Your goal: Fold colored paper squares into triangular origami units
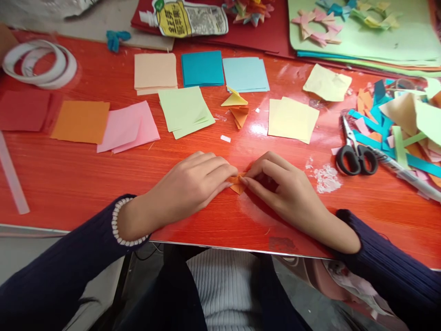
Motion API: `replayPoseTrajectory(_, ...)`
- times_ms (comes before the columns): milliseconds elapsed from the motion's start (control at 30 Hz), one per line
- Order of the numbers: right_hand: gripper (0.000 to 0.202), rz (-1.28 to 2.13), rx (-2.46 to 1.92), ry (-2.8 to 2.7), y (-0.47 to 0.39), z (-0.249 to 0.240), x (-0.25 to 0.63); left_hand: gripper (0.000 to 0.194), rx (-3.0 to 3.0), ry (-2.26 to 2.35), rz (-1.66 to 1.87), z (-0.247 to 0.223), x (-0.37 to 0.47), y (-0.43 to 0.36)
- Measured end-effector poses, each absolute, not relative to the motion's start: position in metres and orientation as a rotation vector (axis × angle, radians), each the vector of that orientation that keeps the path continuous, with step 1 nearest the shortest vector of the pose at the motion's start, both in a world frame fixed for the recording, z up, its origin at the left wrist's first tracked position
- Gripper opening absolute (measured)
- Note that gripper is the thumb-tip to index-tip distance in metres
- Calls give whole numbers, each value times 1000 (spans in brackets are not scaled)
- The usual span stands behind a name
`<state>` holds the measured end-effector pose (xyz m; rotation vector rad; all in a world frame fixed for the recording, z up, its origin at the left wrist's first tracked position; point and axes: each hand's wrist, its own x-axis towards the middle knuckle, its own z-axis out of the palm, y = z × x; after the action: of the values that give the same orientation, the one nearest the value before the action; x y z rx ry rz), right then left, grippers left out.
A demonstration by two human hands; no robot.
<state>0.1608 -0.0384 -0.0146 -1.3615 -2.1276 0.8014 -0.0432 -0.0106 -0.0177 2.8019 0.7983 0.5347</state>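
Note:
A small folded piece of orange paper (238, 187) lies low over the red table, pinched between both hands near the front edge. My left hand (198, 179) closes on its left side, fingers together and partly hiding it. From the right, my right hand (275, 177) grips the paper between thumb and index finger. Just beyond the hands sit a folded yellow paper piece (234, 99) and a folded orange piece (240, 116). A light green stack of square paper (186, 110) is behind my left hand, and pale yellow squares (292, 118) lie beyond my right.
Black-handled scissors (357, 158) and a pile of paper scraps (396, 133) are at right. White tape rings (39, 64) lie at left. More square paper stacks, a pouch (193, 19) and folded paper rings (319, 27) stand farther back. The table's front edge (220, 247) is close.

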Motion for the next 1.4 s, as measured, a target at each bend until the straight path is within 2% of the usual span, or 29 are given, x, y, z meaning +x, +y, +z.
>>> replayPoseTrajectory(900, 12, 565, -1464, -2234, -40, -17, 156, 17, 3020, 619, 611, -16, -47, -8)
replayPoseTrajectory(1033, 4, 642, -1470, -2170, -40, -15, 159, 16, 3021, 615, 602, -16, -48, -8)
replayPoseTrajectory(1200, 15, 724, -1449, -2099, -35, -13, 164, 18, 3015, 608, 529, -18, -49, -6)
replayPoseTrajectory(1400, 8, 777, -1438, -2103, -34, -13, 162, 18, 2993, 651, 557, -18, -47, -7)
